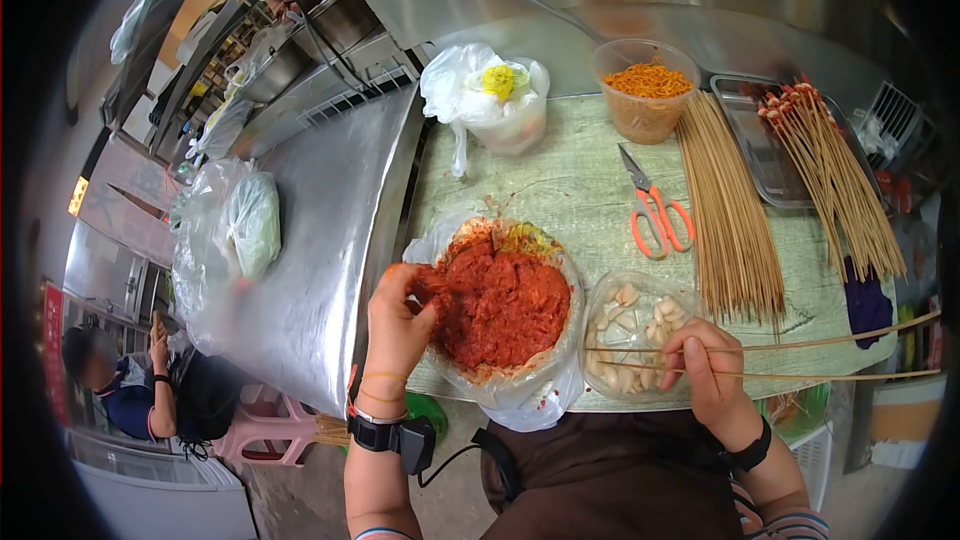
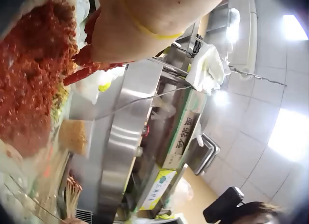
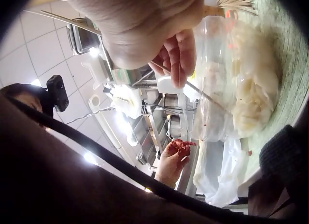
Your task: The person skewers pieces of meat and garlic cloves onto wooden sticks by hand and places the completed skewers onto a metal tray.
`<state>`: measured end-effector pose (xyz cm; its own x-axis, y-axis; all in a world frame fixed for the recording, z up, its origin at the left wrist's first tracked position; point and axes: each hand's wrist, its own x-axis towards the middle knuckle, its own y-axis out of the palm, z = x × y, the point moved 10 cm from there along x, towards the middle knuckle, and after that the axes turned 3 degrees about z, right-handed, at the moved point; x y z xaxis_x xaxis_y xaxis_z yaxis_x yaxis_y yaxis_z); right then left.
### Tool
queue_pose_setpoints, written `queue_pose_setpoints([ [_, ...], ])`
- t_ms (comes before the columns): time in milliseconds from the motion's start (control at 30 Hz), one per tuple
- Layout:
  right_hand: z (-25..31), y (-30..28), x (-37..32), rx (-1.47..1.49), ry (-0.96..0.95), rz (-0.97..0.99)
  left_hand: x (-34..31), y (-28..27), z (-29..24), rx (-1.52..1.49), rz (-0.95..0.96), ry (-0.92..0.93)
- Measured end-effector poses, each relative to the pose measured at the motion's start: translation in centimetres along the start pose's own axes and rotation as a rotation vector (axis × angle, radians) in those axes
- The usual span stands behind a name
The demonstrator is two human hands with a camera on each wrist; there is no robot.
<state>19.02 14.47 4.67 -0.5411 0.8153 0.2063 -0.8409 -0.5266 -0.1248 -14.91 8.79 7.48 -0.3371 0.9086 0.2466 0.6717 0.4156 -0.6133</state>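
Note:
My left hand (image 1: pixel 398 315), fingers loosely bent and coated red, is at the left side of a plastic-lined bowl of red paste (image 1: pixel 505 305). A gap shows between its thumb and fingers; in the left wrist view the red paste (image 2: pixel 29 74) lies beside them. My right hand (image 1: pixel 712 380) holds two thin wooden skewers (image 1: pixel 800 343) between thumb and fingers. Their tips reach into a clear container (image 1: pixel 592 315) of pale pieces (image 1: pixel 625 320). The right wrist view shows my right hand (image 3: pixel 145 35) above the pale pieces (image 3: pixel 253 103) and my left hand (image 3: pixel 171 166) beyond.
Orange-handled scissors (image 1: pixel 655 215) lie behind the clear container. Bare skewers (image 1: pixel 735 230) are spread to their right, beside a tray (image 1: pixel 770 180) with loaded skewers (image 1: pixel 825 155). At the back stand an orange-filled tub (image 1: pixel 648 105) and a bagged tub (image 1: pixel 510 120). A person (image 1: pixel 135 390) is far left.

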Motion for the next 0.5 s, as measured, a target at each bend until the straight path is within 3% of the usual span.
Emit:
queue_pose_setpoints([
  [33,-0.1,0.0,0.0,-0.001,0.004,-0.002,-0.2,-0.3,1.5,-0.031,-0.004,-0.102],
  [100,-0.2,-0.1,0.0,0.000,0.013,-0.009,-0.9,-0.6,2.4,-0.130,0.030,-0.132],
  [167,0.2,0.0,0.1,-0.015,-0.009,0.001,-1.1,-1.2,1.9,0.123,0.041,-0.071],
  [233,0.2,0.0,0.2,-0.014,-0.006,0.002,-1.6,-1.1,1.6,0.162,0.029,-0.090],
  [333,0.2,0.0,0.2,-0.025,-0.009,0.006,-1.8,-1.2,2.8,-0.028,-0.008,-0.204],
  [400,0.2,0.0,0.2,-0.035,-0.012,0.011,-1.1,-0.6,-0.2,0.157,0.069,0.111],
  [500,0.2,0.0,0.2,-0.022,-0.001,-0.001,-0.6,-0.7,-1.7,0.248,0.035,0.030],
])
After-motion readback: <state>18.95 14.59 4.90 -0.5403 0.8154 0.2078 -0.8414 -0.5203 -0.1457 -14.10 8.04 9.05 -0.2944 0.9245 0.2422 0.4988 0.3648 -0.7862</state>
